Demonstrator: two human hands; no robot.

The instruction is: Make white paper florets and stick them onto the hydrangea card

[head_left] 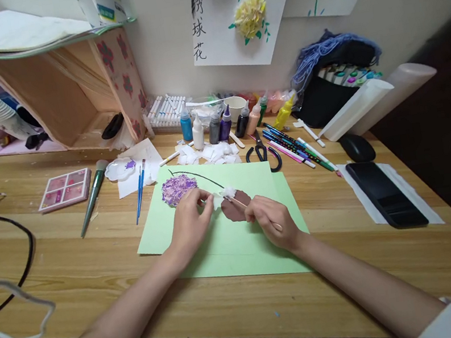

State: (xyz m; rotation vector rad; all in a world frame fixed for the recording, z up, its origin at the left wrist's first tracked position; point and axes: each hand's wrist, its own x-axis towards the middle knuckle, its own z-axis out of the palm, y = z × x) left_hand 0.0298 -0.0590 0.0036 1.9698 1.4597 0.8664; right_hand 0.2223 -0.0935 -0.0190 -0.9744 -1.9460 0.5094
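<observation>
My left hand pinches a small white paper piece beside a brown round patch on the light green sheet. My right hand is closed round a thin wooden stick, its tip at a white tuft on the patch's upper edge. Whether the tip presses into the tuft is too small to tell. Up and to the left of the patch is a fluffy purple flower head. A dark curved stem line runs from near it to the tuft.
Behind the sheet lie white paper scraps, black-handled scissors and several pens. Paint bottles stand farther back. Blue brushes and a makeup palette lie left; a phone and mouse lie right.
</observation>
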